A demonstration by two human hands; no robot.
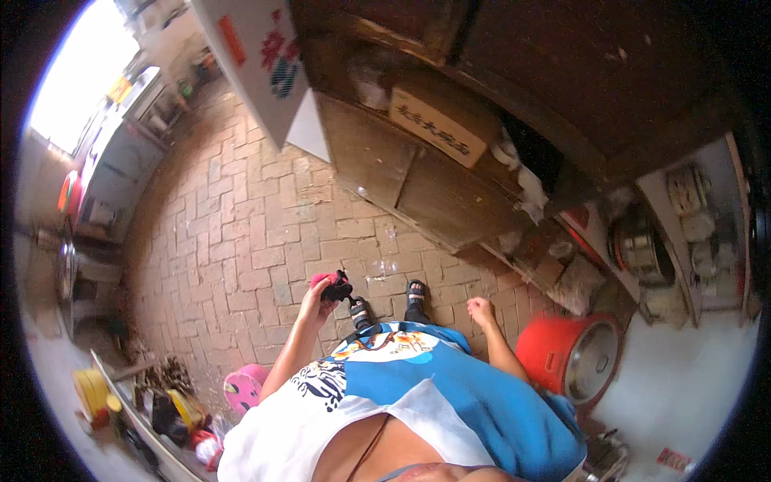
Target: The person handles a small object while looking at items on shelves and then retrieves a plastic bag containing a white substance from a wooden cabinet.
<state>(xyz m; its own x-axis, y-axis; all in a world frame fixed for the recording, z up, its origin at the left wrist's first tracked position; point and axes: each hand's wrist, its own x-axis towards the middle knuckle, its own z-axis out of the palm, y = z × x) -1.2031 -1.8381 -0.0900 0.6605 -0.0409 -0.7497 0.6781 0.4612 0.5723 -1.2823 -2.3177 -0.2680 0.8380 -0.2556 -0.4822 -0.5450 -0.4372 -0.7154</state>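
My left hand (316, 305) is held out in front of me, left of my feet, over the brick floor. Its fingers grip a small pink and black item (336, 285), perhaps of cloth; its exact kind cannot be told. On the other side of my body, my right hand (481, 311) hangs with its fingers curled in and nothing visible in them. Dark sandals (415, 291) are on my feet between the two hands. A red round appliance with a metallic lid (542, 349) stands to the right of my right forearm.
A wooden cabinet (373, 165) with a printed cardboard box (437, 126) on its ledge runs along the upper right. Shelves with a metal pot (641, 252) are at far right. Near my left elbow stands a pink round stool or container (246, 386). A counter (123, 162) lines the left wall.
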